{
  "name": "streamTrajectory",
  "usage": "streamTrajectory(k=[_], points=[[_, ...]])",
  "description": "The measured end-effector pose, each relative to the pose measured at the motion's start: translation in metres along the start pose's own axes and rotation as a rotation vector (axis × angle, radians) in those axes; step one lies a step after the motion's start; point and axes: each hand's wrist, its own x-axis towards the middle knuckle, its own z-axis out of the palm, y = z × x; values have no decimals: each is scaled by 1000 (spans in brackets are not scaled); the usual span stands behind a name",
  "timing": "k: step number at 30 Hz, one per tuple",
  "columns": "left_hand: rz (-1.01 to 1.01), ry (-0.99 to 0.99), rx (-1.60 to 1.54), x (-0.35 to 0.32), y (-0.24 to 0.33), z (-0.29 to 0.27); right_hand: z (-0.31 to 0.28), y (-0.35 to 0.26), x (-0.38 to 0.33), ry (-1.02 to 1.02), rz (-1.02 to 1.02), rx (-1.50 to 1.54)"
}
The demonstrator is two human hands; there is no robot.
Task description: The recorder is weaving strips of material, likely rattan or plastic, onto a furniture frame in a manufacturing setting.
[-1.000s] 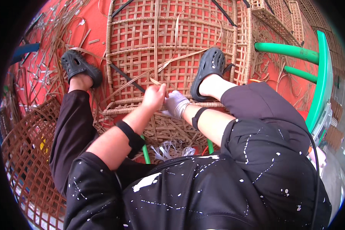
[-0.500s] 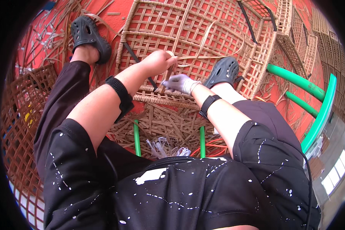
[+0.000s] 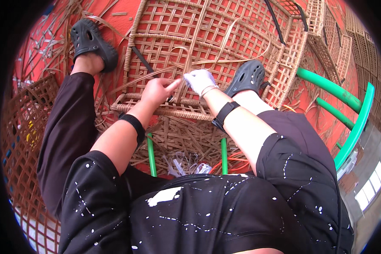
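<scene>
A large woven rattan panel [image 3: 237, 42] with an open lattice and thick wrapped edges lies in front of me. Loose flat rattan strips [image 3: 188, 63] rise over its near part and pass between my hands. My bare left hand [image 3: 156, 90] is closed low at the panel's near edge, its thumb and finger pinched toward the strip. Beside it, my right hand [image 3: 202, 81], in a white glove, is closed on the strip, fingertips almost meeting the left ones. The exact grip of the left fingertips is partly hidden.
My dark clogs [image 3: 93, 44] stand either side, the right one on the panel. Cut strips [image 3: 186, 133] pile below. A green-framed piece [image 3: 330, 89] and stacked woven panels [image 3: 368, 38] stand right; a brown lattice [image 3: 25, 148] leans left. Orange cord [image 3: 237, 158] lies near my lap.
My left hand has come down toward me from above the panel. My right hand has risen slightly, its fingers now curled. The panel and my left foot have shifted a little left.
</scene>
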Motion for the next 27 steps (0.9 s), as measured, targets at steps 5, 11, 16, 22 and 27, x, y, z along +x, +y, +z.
streamTrajectory(k=[5, 11, 16, 22, 27], points=[[49, -7, 213, 8, -9, 14, -6, -12, 17, 68, 40, -174], [-20, -20, 241, 13, -11, 35, -12, -23, 30, -60, 98, -232], [-39, -65, 232, 24, -11, 46, -15, -25, 34, -38, 145, -213], [-111, 8, 287, 21, -4, 55, -14, -28, 37, -22, 242, -119], [-214, -7, 361, 21, 9, 51, -13, -33, 41, 49, 324, -72]])
